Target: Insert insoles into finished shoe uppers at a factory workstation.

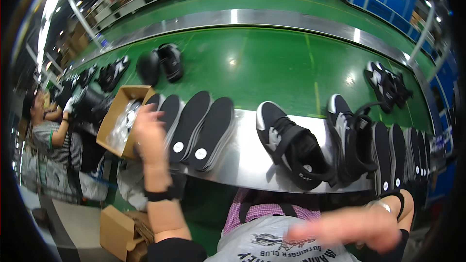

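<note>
My left hand (148,133) reaches up to the right rim of an open cardboard box (114,109) that holds pale, shiny packets. Its fingers lie between the box and the first of several black insoles (194,126) fanned out on the steel ledge (247,162). Whether the fingers grip anything is hidden. My right hand (357,228) is blurred, low over my lap, fingers stretched out to the left with nothing in them. Above it, two black-and-white high-top shoes (291,145) (352,138) stand on the ledge next to a row of more black insoles (391,157).
Behind the ledge runs a green conveyor belt (272,63) carrying black shoe pairs at the far left (167,60) and far right (388,85). A person in a striped top (48,138) works at the left. A second cardboard box (116,230) stands on the floor.
</note>
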Available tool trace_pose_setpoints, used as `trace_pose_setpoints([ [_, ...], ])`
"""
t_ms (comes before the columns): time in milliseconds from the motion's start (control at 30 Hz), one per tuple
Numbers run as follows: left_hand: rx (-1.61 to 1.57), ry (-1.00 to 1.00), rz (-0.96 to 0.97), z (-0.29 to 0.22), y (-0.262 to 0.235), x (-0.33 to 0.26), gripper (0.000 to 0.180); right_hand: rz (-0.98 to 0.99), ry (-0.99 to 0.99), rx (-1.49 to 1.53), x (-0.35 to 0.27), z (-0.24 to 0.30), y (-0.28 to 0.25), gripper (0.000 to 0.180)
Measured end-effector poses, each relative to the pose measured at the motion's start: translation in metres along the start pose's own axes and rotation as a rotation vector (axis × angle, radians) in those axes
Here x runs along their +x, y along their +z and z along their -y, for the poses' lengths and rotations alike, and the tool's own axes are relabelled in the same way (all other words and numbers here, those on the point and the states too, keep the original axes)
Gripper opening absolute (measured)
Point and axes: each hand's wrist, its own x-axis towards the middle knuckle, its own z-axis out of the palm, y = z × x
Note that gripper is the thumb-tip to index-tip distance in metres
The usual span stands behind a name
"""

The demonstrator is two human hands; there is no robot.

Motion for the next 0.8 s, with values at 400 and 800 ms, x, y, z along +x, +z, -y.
trace_pose_setpoints([
  [400,0.263,0.116,-0.14,-0.001,-0.021,-0.029,0.051,-0.564,-0.753,0.224,0.001,-0.009,0.082,0.07],
  [800,-0.338,-0.045,0.848,-0.081,0.116,-0.184,0.032,-0.044,-0.433,-0.195,-0.07,-0.014,-0.002,0.064],
])
